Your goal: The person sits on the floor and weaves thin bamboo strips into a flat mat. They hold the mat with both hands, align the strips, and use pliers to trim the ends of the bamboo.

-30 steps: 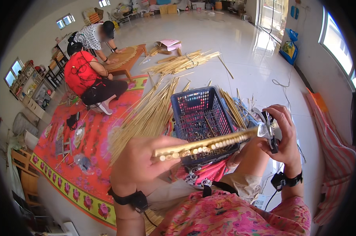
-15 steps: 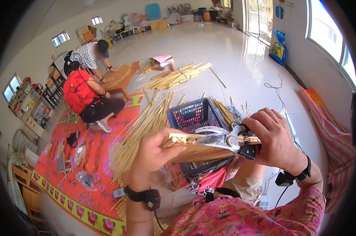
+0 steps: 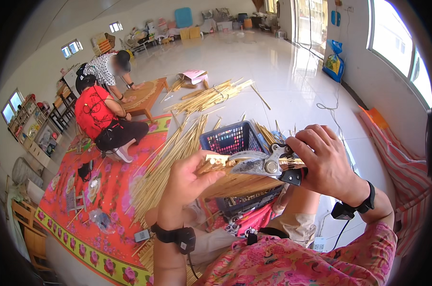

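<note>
My left hand (image 3: pixel 182 183) is closed, with thumb and fingers pinching pale straw-like stalks (image 3: pixel 217 162) whose cut ends show above the thumb. My right hand (image 3: pixel 324 159) grips the dark handles of metal pruning shears (image 3: pixel 271 166). The shears point left, and their blades lie against the stalks beside my left fingers. Behind the lower blade, a wide spread of straw-coloured stalks (image 3: pixel 244 185) slants over a dark blue plastic basket (image 3: pixel 237 138). The handles and my right palm partly hide each other.
Long loose stalks (image 3: pixel 170 164) lie on a red floral mat (image 3: pixel 111 186) to the left. Another stalk pile (image 3: pixel 211 97) is farther off on the tiles. Two people work at a low wooden table (image 3: pixel 149 97). A phone-like rectangle (image 3: pixel 141 235) lies near my left forearm.
The shears and my right hand have shifted slightly left, toward my left fingers. My left hand keeps its hold on the stalks. The whole view has moved a little.
</note>
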`<state>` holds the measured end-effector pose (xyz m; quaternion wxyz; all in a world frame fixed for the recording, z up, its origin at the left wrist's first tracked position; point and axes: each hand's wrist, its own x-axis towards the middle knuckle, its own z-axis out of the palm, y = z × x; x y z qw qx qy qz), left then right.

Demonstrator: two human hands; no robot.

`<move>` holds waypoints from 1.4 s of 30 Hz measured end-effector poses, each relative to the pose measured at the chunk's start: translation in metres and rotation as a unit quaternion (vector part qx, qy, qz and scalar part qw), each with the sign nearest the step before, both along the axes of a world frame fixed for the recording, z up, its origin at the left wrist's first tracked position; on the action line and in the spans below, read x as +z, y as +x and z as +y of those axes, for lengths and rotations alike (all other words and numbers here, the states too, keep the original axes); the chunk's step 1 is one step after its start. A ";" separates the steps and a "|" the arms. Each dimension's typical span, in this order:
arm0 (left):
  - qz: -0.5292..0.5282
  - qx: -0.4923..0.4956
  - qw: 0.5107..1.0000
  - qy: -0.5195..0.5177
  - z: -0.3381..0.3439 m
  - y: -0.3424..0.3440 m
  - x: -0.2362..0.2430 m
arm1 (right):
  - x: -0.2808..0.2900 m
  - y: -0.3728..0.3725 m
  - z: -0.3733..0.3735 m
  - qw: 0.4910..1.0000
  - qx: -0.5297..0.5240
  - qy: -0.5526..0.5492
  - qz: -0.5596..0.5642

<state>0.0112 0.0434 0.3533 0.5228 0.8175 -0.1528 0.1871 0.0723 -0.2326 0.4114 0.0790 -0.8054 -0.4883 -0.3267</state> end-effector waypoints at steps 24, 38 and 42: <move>-0.025 0.092 0.990 -0.101 0.018 0.001 -0.011 | -0.015 0.036 0.043 0.997 0.052 0.033 -0.035; -0.040 0.109 0.986 -0.119 0.022 -0.001 -0.013 | -0.007 0.032 0.051 0.998 0.054 0.024 -0.017; -0.041 0.109 0.985 -0.129 0.021 -0.003 -0.011 | -0.002 0.032 0.051 0.998 0.057 0.021 -0.036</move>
